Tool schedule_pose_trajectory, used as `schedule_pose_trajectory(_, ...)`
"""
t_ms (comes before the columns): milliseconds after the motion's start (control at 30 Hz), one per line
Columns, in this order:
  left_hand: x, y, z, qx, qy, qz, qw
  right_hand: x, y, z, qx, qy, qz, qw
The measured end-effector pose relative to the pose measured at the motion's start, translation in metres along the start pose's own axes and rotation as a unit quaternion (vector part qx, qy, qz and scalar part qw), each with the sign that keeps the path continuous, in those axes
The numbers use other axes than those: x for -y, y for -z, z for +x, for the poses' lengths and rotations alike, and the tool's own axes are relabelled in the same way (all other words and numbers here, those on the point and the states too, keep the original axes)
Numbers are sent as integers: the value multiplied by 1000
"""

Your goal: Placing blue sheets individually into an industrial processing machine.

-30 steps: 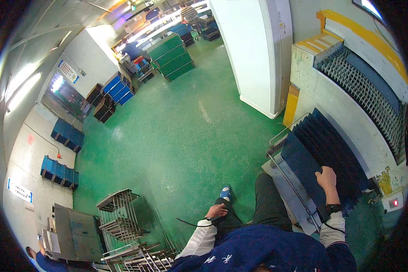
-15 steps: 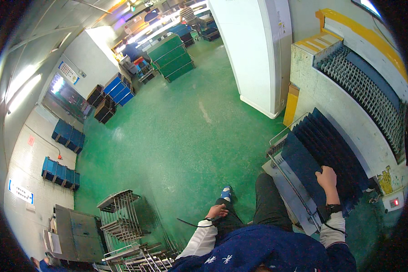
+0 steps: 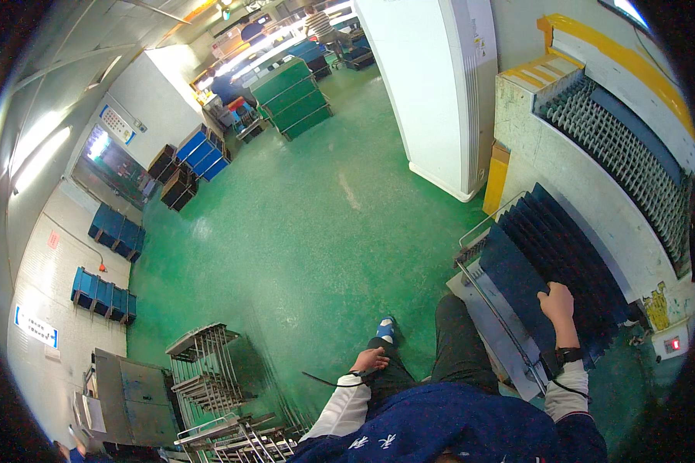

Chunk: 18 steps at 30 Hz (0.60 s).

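Panel (image 3: 510, 266), dark blue and foremost in its rack (image 3: 471, 253), meets our right hand (image 3: 557, 303)

We have the right hand curled closed at the panel's upper edge, fingers bent against it; how firmly it pinches, we cannot tell. Our left hand (image 3: 371, 359) lies at our left leg (image 3: 398, 366), loosely half open, with nothing visible in it. The right is clearly the nearer of the two: the panel sits on our right side, beyond our right leg (image 3: 459, 332), while the left is across both legs from it. From the right hand, much of the panel stretches forward and to the left. Its long axis runs from ahead of us back past the right leg, slanting outward as it nears us, roughly in line with the rack's near side.

Just past it, to the right, we see a row of similar dark panels (image 3: 564, 239) standing close together. Beyond them is a pale roller conveyor (image 3: 556, 162), its toothed rollers (image 3: 618, 154) beside a blue strip (image 3: 637, 131). Farther ahead stand a tall white cabinet (image 3: 432, 92), then a framed green stack (image 3: 292, 100) and a co-worker in a striped top (image 3: 320, 25).
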<state>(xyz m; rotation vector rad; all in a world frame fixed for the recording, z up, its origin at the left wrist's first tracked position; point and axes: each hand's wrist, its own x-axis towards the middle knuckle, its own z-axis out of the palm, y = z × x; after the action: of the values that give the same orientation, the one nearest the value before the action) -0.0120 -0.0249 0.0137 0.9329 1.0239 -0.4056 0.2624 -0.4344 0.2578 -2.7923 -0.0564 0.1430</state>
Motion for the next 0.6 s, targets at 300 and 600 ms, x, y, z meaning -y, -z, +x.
schedule_pose_trajectory(300,0,-1,0,4,-5,5,1000,-1,0,0,-4,7,-10,1000)
schedule_pose_trajectory(600,4,1,8,0,-6,1,1000,-3,1,1,12,0,-12,1000)
